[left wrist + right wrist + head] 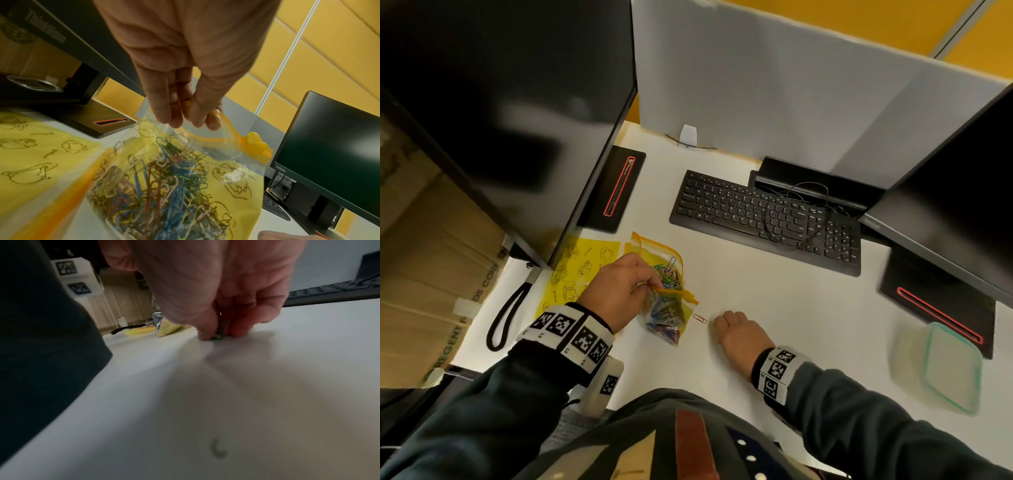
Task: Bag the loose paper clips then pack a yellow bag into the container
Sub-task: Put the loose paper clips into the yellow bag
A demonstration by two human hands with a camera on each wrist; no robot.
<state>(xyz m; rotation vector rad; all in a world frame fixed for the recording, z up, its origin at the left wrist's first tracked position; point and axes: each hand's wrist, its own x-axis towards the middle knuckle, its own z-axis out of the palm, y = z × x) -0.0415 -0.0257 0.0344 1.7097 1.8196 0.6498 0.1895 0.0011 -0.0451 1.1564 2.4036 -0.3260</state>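
Observation:
My left hand (619, 287) pinches the orange zip edge of a clear yellow bag (666, 317) stuffed with coloured paper clips (164, 186). In the left wrist view the fingertips (174, 120) hold that edge up, and the yellow slider (255, 141) sits at its right end. A red paper clip (700, 318) lies loose on the white desk just right of the bag. Beside it my right hand (736, 332) is down on the desk, thumb and fingers pinching a dark green paper clip (222, 329). A translucent container (941, 366) with a green rim stands at the far right.
A flat yellow printed bag (582, 267) lies behind my left hand under the left monitor (517, 102). A black keyboard (763, 219) with a cable on it lies further back. Monitor bases (941, 308) and a black strap loop (506, 315) flank the working area.

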